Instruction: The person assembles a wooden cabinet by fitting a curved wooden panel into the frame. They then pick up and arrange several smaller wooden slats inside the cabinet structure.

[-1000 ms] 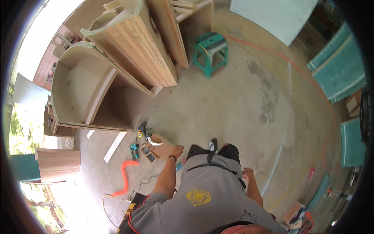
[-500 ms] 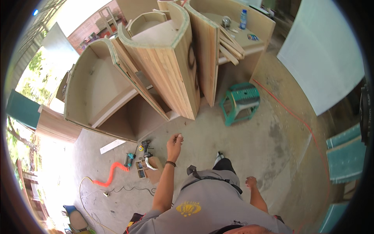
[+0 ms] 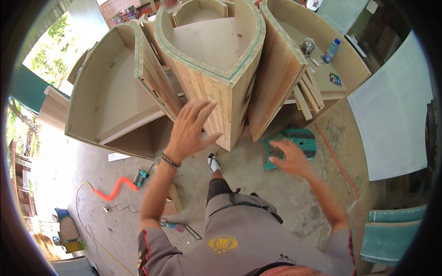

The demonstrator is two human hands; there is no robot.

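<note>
My left hand [image 3: 191, 129], a dark bracelet on its wrist, is raised with spread fingers before the pointed wooden cabinet section [image 3: 209, 92]. Nothing is in it. On the right, my right hand [image 3: 291, 158] also hangs open and empty, its fingers apart and slightly blurred; it overlaps the green plastic stool [image 3: 304, 138] in the view. The pointed section has slatted wooden sides and a pale, layered top rim. Beside it on the right stands a flat wooden panel [image 3: 278, 101]. To the left, a curved open cabinet section [image 3: 99, 87] has a slatted side. Whether either hand touches wood cannot be told.
Wood strips [image 3: 306, 94], a water bottle [image 3: 331, 50] and a round metal object [image 3: 307, 45] rest on the right cabinet section. An orange coiled air hose [image 3: 113, 191] with a nail gun [image 3: 140, 178] lies on the floor at left. A red hose [image 3: 338, 163] runs along the right.
Both hands have risen and moved forward toward the cabinet, and their fingers have spread. I have stepped closer, so the cabinet sections look larger and the stool sits nearer my right hand.
</note>
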